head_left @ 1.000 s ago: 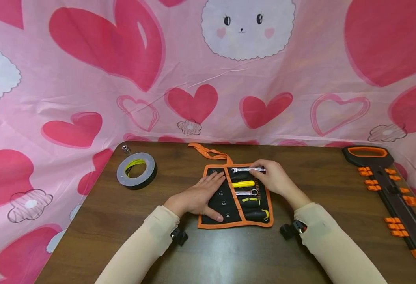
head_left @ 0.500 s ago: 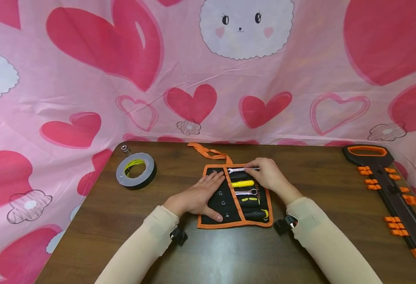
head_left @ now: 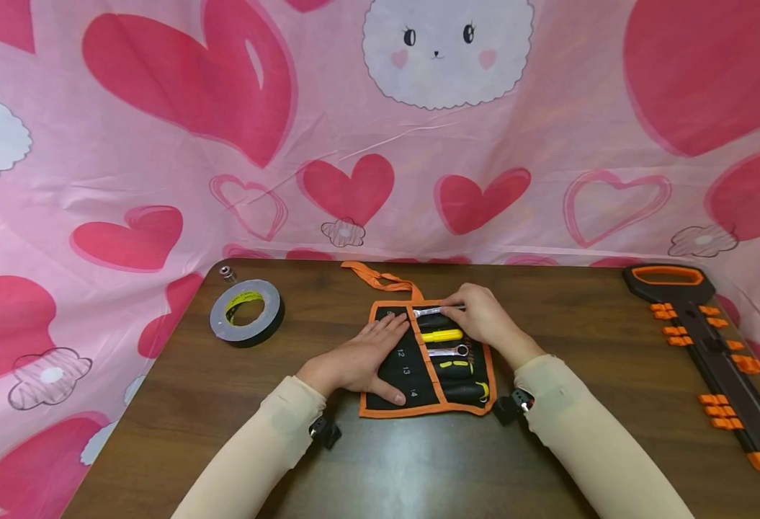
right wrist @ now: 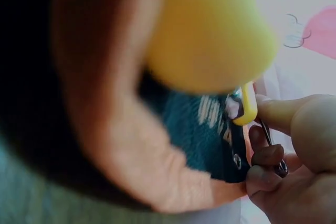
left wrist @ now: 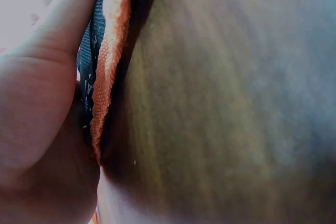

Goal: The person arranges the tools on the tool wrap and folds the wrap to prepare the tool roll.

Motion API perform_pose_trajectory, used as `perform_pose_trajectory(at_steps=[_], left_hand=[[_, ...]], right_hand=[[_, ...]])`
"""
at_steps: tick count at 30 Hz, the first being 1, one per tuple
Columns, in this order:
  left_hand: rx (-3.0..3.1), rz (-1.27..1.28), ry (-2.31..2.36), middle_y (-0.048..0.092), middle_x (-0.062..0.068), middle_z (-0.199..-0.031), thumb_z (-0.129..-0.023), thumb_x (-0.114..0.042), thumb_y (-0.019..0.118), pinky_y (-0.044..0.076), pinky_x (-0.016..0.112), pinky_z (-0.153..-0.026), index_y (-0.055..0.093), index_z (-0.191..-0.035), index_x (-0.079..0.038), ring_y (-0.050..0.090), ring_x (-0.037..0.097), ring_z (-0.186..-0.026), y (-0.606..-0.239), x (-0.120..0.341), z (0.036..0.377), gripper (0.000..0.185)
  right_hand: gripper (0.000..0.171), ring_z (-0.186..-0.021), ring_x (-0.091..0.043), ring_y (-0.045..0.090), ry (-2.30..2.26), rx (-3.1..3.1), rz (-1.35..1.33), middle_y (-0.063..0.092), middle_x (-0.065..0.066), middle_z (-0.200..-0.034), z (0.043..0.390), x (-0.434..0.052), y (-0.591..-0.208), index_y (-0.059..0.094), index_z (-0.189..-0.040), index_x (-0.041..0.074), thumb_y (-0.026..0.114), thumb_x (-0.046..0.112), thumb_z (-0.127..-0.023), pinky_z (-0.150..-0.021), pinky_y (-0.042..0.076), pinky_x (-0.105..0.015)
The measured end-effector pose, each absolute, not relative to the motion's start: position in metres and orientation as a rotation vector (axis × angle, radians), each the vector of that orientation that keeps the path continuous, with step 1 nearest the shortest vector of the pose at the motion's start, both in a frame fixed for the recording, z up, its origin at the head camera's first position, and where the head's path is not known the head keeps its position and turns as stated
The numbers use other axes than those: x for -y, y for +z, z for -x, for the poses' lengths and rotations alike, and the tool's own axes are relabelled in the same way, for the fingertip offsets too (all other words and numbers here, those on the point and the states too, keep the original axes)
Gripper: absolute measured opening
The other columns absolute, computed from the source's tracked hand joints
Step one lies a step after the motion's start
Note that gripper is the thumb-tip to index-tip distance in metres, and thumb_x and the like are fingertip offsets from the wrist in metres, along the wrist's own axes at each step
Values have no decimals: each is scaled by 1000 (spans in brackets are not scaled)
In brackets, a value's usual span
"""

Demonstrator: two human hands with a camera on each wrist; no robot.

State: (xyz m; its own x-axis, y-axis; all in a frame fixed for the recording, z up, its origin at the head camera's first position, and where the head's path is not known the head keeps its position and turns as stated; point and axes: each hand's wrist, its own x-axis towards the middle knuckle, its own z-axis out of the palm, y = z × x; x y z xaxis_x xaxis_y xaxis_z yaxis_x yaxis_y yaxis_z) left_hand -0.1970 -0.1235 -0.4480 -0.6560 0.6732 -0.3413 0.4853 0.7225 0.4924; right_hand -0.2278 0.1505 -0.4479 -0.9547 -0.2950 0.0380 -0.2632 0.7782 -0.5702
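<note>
A black tool pouch [head_left: 414, 411] with orange trim lies spread on the table. My left hand [head_left: 356, 358] rests flat on its numbered left half, fingers spread; in the left wrist view the thumb [left wrist: 68, 19] lies along the orange edge [left wrist: 107, 72]. My right hand [head_left: 488, 319] pinches a silver wrench [head_left: 426, 313] at the top pocket, with the wrench's open end at the orange middle band. Below it, the pockets hold a yellow-handled tool [head_left: 442, 336], a second wrench [head_left: 447, 352] and black-and-yellow handles [head_left: 464, 393]. In the right wrist view fingers [right wrist: 268, 156] grip the wrench's thin shank.
A roll of grey tape [head_left: 269, 328] lies at the table's left, with a small metal socket [head_left: 227, 273] behind it. Orange ties [head_left: 386, 280] trail from the pouch's top. A long black-and-orange tool holder [head_left: 720, 353] lies along the right side. Behind hangs a pink heart-print cloth [head_left: 328, 115].
My right hand has moved left with the wrench, and the wrench's open end has come up to the pouch's orange middle band. My left hand has stayed in place.
</note>
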Motion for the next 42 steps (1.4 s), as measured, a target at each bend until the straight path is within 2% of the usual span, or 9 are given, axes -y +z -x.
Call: perform_pose_trajectory(at_steps=[8, 17, 27, 36, 42], left_hand=[[-2417, -875, 490, 0, -3, -185, -82, -64, 88, 5, 45, -140, 9, -176, -19, -3, 21, -171, -448, 124, 197, 131], [-2416, -864, 513, -2, -6, -184, -81, -63, 89, 4, 45, -140, 9, -176, -22, -4, 19, -171, -449, 123, 199, 130], [-2406, -855, 520, -5, -8, -184, -81, -62, 90, 3, 45, -140, 8, -176, -23, -5, 18, -171, -449, 124, 197, 131], [-2408, -857, 516, -5, -8, -184, -81, -64, 89, 3, 45, -140, 8, -176, -23, -6, 18, -171, -448, 124, 195, 131], [-2407, -852, 518, -6, -9, -184, -82, -64, 88, 3, 45, -140, 8, -176, -23, -7, 18, -171, -449, 124, 196, 130]], right_hand=[[28, -101, -30, 66, -867, -2858, 441, 73, -14, -110, 230, -141, -447, 79, -126, 3, 69, 20, -107, -98, 58, -52], [32, -107, -33, 63, -893, -2824, 502, 69, -19, -120, 228, -166, -442, 71, -132, -4, 65, 3, -102, -105, 56, -57], [25, -92, -28, 63, -719, -2987, 576, 73, -16, -107, 222, -175, -441, 77, -123, -4, 76, 2, -98, -92, 59, -52], [22, -95, -29, 69, -902, -2970, 561, 75, -16, -108, 223, -171, -444, 79, -119, -3, 73, -1, -98, -91, 62, -51], [21, -94, -27, 72, -1069, -2879, 382, 74, -18, -109, 225, -169, -447, 80, -118, -2, 75, 3, -98, -89, 64, -49]])
